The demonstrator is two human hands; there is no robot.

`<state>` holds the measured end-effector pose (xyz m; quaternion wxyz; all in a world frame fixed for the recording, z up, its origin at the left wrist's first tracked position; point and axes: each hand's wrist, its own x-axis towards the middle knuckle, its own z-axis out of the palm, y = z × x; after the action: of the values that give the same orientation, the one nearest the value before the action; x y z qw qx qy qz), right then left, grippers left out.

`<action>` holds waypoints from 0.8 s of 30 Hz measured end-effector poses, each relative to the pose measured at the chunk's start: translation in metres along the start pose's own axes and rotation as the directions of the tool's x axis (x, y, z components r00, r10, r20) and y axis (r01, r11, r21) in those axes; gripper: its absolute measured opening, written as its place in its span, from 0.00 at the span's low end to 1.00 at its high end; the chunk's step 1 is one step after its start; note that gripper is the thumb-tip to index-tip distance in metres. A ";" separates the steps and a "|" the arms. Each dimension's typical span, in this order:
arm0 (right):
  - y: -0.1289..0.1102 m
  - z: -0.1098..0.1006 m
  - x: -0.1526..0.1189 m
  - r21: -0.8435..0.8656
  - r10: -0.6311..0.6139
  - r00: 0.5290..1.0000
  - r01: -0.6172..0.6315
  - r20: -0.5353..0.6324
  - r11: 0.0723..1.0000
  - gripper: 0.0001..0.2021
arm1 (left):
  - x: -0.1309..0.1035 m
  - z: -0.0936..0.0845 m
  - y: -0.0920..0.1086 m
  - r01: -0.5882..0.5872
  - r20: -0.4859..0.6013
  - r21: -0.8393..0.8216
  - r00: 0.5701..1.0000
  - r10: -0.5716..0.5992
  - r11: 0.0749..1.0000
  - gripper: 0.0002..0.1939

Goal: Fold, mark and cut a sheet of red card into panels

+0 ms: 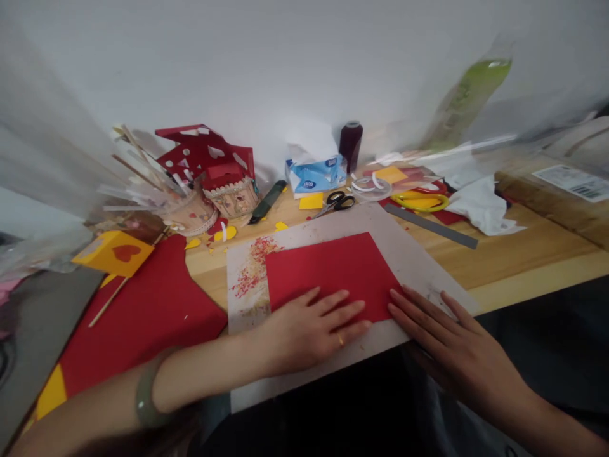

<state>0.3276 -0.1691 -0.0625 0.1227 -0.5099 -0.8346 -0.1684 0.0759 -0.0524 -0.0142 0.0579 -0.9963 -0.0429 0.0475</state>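
A rectangular red sheet [328, 270] lies on a pale board [394, 247] at the front of the table. My left hand [311, 330] rests palm down over the sheet's lower edge, fingers apart, with a ring on one finger. At the sheet's right corner, my right hand [451, 343] touches it with its fingertips; its fingers are stretched out and its thumb is spread. Neither hand grips anything. Red and yellow crumbs [257, 266] are scattered on the board left of the sheet.
Behind the board are black scissors [340, 201], a green cutter [269, 201], a tissue pack [316, 174], a thread spool [351, 146] and clear tape [371, 188]. A grey ruler [431, 225] and yellow scissors [419, 202] lie right. Left are larger red paper [157, 317] and a yellow lantern [114, 252].
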 end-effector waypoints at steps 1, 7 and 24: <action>0.000 0.001 0.000 -0.003 0.004 1.000 -0.004 -0.004 1.000 0.30 | 0.007 -0.001 0.005 -0.028 -0.018 0.007 0.999 0.028 1.000 0.22; -0.003 -0.002 0.001 0.010 0.022 0.999 -0.022 -0.024 1.000 0.29 | 0.017 0.003 0.014 -0.006 -0.049 -0.023 0.999 0.005 1.000 0.21; -0.005 -0.001 -0.002 0.070 0.040 0.999 -0.040 -0.008 0.997 0.31 | -0.090 0.026 0.007 0.104 -0.133 -0.332 0.979 -0.156 0.938 0.22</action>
<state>0.3238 -0.1733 -0.0630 0.1475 -0.5212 -0.8290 -0.1391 -0.0155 -0.0648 -0.0325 -0.0997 -0.9878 -0.1113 -0.0430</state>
